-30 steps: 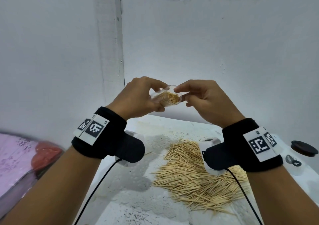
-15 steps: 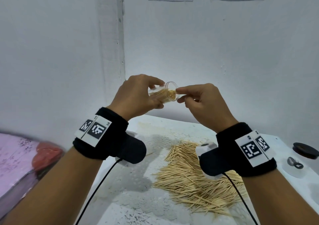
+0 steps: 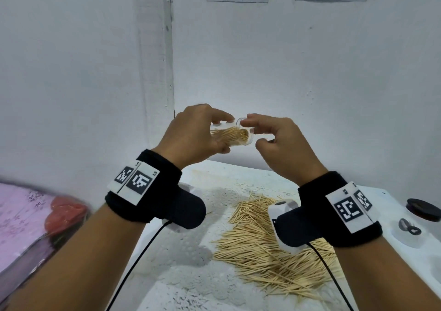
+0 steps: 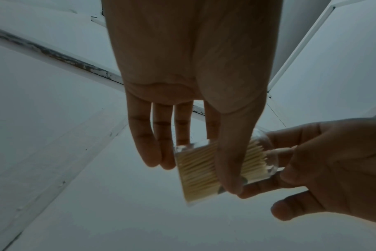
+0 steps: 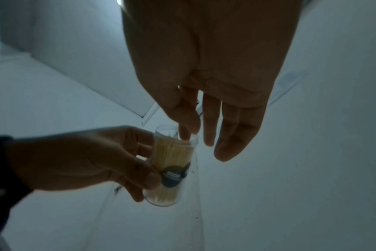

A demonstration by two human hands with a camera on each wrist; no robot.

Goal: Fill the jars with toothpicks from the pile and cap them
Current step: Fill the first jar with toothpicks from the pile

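A clear jar [image 3: 232,134] packed with toothpicks [image 3: 235,135] is held on its side in the air above the far part of the counter [image 3: 191,275], its open mouth turned to the right. It is gripped by the left hand [image 3: 193,136], whose thumb lies across the near side of the jar wall while the fingers are curled round the far side. At the mouth of the jar, the right hand [image 3: 279,143] is placed just beside it, touching the rim; its forefinger and thumb are pinched together at the opening, and in the left wrist view a single toothpick [image 4: 279,150] is seen between them, pointing into the jar. The other fingers of this hand are loosely curled below. A dark label [image 5: 174,175] is seen on the jar wall in the right wrist view. Below the hands, a loose pile of toothpicks [image 3: 269,246] is spread on the counter, well apart from the jar. At the right edge of the counter, a dark cap [image 3: 423,209] is seen.
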